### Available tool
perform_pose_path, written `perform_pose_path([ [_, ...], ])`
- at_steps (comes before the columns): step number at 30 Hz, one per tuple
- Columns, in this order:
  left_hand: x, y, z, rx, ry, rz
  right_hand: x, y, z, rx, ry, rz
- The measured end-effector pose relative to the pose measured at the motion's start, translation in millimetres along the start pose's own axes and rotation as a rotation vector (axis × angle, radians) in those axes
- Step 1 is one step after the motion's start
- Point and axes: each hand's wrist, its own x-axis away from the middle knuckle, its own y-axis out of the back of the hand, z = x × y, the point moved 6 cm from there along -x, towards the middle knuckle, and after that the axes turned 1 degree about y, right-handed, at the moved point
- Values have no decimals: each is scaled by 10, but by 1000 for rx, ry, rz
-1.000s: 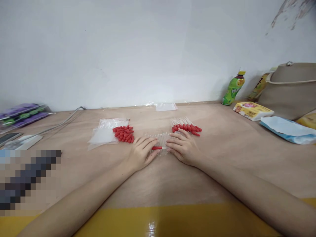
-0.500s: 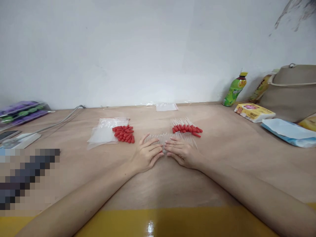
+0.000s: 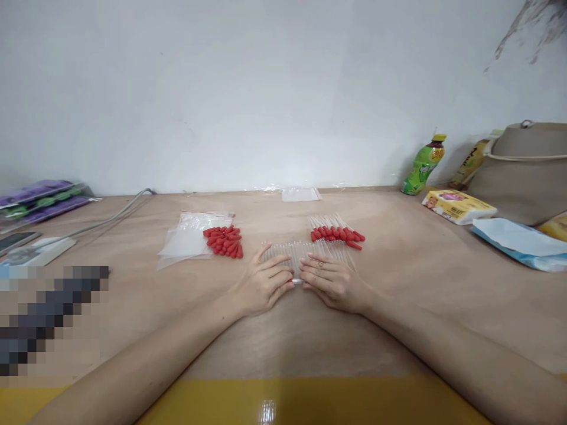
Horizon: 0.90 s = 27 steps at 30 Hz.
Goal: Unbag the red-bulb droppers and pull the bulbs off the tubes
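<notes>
A row of thin clear tubes (image 3: 297, 254) lies side by side on the brown table (image 3: 283, 348). My left hand (image 3: 268, 280) rests on the left part of the row, its fingers apart and thumb near the lower ends. Flat over the right part lies my right hand (image 3: 330, 280), fingers stretched toward the left one, with a small gap between the two. Behind my right hand are thin tubes with red bulbs (image 3: 337, 234). Left of my left hand, a pile of red bulbs (image 3: 224, 241) sits partly on clear plastic bags (image 3: 183, 239).
A small plastic bag (image 3: 301, 194) lies near the wall. At the right stand a green bottle (image 3: 424, 165), a yellow tissue pack (image 3: 459, 206), a blue-white packet (image 3: 520, 243) and a grey bag (image 3: 527, 174). Purple and green packs (image 3: 42, 199) and a cable (image 3: 115, 215) lie left.
My right hand has shifted slightly right and down, so the gap between my hands is a little wider and more of the clear tubes show. The whole view has tilted slightly.
</notes>
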Motion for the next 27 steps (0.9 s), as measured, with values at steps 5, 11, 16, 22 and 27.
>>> perform_pose_path([
  [5, 18, 13, 3, 10, 8, 27, 27, -1, 7, 8, 5, 20],
  [11, 34, 45, -15, 15, -3, 28, 14, 39, 45, 56, 52, 44],
  [16, 69, 66, -25, 6, -18, 25, 45, 80, 70, 62, 83, 68],
  [22, 220, 143, 279, -60, 141, -76, 182, 174, -290, 161, -226, -37],
  [27, 257, 168, 519, -8, 280, -214, 171, 99, -511, 292, -486, 16],
])
